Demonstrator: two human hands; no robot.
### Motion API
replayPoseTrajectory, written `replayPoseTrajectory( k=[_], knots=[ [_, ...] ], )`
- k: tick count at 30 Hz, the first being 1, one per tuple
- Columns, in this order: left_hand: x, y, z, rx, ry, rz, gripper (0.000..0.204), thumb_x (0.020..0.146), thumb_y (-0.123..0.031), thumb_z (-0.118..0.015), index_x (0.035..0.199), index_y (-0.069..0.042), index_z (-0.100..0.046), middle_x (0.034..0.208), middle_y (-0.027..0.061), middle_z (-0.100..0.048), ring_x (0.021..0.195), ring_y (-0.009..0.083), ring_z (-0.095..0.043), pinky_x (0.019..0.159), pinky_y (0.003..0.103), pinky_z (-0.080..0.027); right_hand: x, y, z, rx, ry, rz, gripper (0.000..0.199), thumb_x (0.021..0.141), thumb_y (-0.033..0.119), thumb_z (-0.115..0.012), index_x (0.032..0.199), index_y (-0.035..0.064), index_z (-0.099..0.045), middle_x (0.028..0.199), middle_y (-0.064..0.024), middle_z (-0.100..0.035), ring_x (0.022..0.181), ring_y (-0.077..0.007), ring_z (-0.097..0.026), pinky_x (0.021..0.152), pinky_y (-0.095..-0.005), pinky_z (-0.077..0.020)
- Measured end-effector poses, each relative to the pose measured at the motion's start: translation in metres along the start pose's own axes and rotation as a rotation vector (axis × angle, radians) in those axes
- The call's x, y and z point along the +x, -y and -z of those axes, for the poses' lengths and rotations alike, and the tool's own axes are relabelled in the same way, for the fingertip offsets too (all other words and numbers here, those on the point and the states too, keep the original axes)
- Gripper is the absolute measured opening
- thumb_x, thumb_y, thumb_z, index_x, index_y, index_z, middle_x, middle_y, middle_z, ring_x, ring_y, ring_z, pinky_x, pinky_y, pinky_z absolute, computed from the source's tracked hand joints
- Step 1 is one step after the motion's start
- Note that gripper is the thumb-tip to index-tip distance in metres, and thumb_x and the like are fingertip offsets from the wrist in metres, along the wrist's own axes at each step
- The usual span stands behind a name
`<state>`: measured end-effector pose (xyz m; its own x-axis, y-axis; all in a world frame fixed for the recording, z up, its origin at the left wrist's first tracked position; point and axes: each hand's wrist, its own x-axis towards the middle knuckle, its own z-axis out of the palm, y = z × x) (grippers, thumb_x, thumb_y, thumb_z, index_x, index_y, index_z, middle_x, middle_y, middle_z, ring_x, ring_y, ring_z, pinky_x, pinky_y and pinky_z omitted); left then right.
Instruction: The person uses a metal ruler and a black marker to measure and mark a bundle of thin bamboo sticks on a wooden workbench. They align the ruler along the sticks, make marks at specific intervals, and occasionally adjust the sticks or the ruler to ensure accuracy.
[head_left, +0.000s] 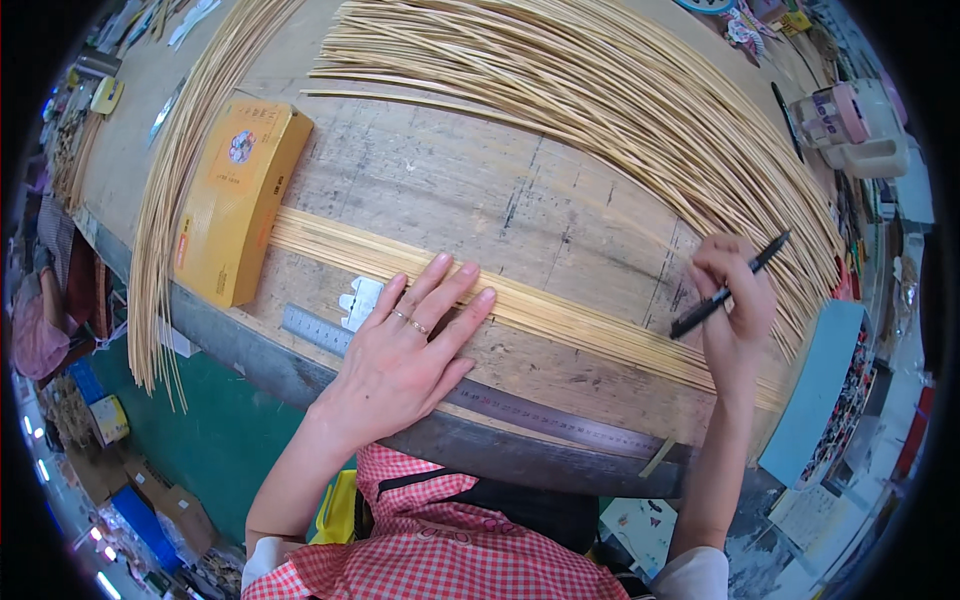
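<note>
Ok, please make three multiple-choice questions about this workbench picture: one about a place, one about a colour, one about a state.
1. Where does the yellow box lie?
A. at the left end of the flat row of strips
B. under the right hand
C. on the floor

2. What colour is the pen?
A. red
B. black
C. white

3. What is the left hand doing?
A. holding the steel ruler in the air
B. closed in a fist
C. pressing flat, fingers spread, on the row of strips

Answers:
1 A, the box butts against the strips' left ends.
2 B, the pen in the right hand is dark all over.
3 C, its palm is down on the strips, above the steel ruler.
</note>
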<state>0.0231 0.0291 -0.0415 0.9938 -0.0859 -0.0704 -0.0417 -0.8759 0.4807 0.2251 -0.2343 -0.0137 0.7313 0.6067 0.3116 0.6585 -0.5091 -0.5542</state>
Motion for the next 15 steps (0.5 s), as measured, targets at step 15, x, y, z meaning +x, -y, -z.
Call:
replayPoseTrajectory(
  k=[15],
  knots=[
    [0.002, 0.001, 0.003, 0.002, 0.017, -0.023, 0.076, 0.081, -0.025, -0.079, 0.150, -0.015, -0.049, 0.159, 0.0137, -0.038, 0.150, 0.0368, -0.033, 0.117, 0.058, -0.034, -0.056, -0.013, 0.012, 0.030, 0.065, -0.170, 0.015, 0.079, -0.010, -0.068, 0.090, -0.0006, -0.063, 0.091, -0.0133, -0.063, 0.082, -0.0257, -0.064, 0.071, -0.0323, -0.0489]
  ],
)
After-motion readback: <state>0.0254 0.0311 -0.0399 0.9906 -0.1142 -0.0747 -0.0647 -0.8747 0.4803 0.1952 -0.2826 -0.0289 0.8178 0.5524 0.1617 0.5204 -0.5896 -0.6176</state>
